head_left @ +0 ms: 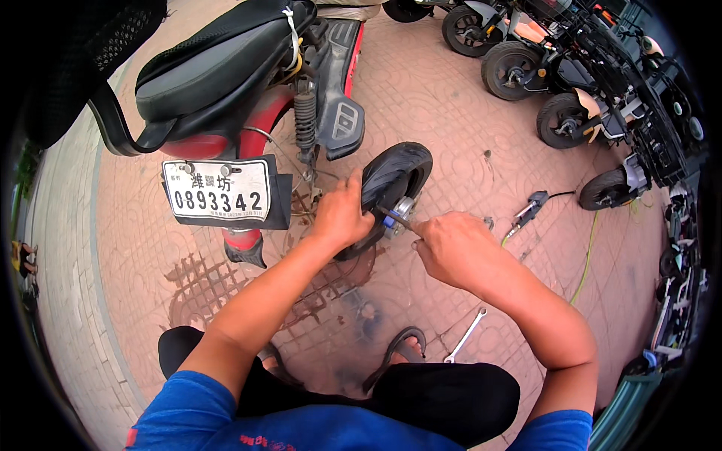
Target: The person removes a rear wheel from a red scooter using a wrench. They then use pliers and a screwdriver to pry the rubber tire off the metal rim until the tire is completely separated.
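A small black-tyred wheel (397, 174) stands upright on the paving, behind and to the right of the red scooter's tail. My left hand (342, 216) grips the near left side of its tyre, fingers over the tread and thumb toward the hub. A silvery metal hub part (404, 207) sticks out on the wheel's right side, with a blue piece (389, 221) beside it. My right hand (459, 248) is closed round a thin dark bar-like tool (400, 219), its tip at the hub. The handle end is hidden in my fist, so its exact kind does not show.
The red scooter (226, 98) with a white plate fills the upper left. An open-ended wrench (466, 334) lies near my right knee. An air gun (530, 210) with a yellow-green hose (588, 255) lies on the right. Parked scooters (564, 120) line the far right. Wet marks (207, 282) stain the paving.
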### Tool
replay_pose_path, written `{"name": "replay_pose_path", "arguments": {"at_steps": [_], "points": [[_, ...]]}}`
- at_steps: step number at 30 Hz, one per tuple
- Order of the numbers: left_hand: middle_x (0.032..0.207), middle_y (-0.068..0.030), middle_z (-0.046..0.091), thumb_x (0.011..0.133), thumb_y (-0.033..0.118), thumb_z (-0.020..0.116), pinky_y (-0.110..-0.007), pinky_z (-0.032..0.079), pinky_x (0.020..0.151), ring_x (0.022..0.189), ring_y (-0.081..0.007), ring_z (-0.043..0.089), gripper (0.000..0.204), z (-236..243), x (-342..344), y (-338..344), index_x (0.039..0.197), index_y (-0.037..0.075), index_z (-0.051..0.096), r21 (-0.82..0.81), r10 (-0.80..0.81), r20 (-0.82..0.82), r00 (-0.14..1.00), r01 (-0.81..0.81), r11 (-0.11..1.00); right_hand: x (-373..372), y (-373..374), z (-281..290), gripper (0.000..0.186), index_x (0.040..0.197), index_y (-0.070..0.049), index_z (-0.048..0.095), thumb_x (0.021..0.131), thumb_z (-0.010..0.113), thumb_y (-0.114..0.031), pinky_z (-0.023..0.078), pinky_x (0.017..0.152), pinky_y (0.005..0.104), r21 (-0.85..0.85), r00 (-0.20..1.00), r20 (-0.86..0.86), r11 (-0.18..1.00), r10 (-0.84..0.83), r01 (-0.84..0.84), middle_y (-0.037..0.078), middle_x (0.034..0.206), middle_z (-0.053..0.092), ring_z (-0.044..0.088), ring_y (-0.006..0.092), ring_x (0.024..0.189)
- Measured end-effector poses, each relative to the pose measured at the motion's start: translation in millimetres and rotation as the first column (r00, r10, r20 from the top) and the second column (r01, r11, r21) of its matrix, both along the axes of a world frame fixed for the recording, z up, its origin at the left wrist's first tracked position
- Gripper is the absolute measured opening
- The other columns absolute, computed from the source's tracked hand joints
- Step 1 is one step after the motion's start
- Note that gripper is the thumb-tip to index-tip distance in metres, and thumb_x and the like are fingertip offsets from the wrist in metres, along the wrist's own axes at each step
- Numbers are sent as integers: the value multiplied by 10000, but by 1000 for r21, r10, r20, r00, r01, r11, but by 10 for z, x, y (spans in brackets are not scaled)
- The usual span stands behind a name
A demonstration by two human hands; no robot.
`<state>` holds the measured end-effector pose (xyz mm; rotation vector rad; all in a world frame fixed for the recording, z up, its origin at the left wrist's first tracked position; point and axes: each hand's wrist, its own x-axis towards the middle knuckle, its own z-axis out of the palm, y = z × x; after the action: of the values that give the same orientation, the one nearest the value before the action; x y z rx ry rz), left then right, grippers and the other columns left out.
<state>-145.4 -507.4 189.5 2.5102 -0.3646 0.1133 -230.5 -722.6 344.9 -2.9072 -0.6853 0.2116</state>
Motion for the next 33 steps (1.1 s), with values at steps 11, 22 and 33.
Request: {"name": "replay_pose_path", "arguments": {"at_steps": [11, 22, 33], "points": [[1348, -335, 632, 750, 212, 808, -552, 556, 1035, 1149, -528, 676, 1030, 76, 63, 56, 1650, -5, 355, -85, -20, -26, 999, 18, 996, -464, -241, -1750, 238, 1008, 15, 623, 973, 736, -192, 598, 715, 545, 283, 973, 10, 934, -231, 219, 259, 816, 734, 742, 457, 770], [1479, -324, 565, 748, 248, 887, -493, 494, 1155, 1360, -475, 602, 1151, -6, -104, 178, 1688, -38, 287, -204, -58, 3, 998, 57, 977, -34, 563, -3398, 287, 1109, 31, 573, 991, 731, -178, 582, 786, 541, 633, 887, -307, 622, -344, 461, 319, 985, 727, 727, 512, 931], [1337, -280, 700, 721, 201, 944, -470, 563, 1058, 1240, -445, 706, 1020, -369, -386, 236, 1568, -38, 430, -270, 94, -47, 994, -103, 957, -372, 812, -3049, 167, 1143, -77, 571, 991, 616, -24, 526, 642, 372, 412, 407, -728, -122, 552, 903, 81, 906, 617, 534, 143, 635]]}}
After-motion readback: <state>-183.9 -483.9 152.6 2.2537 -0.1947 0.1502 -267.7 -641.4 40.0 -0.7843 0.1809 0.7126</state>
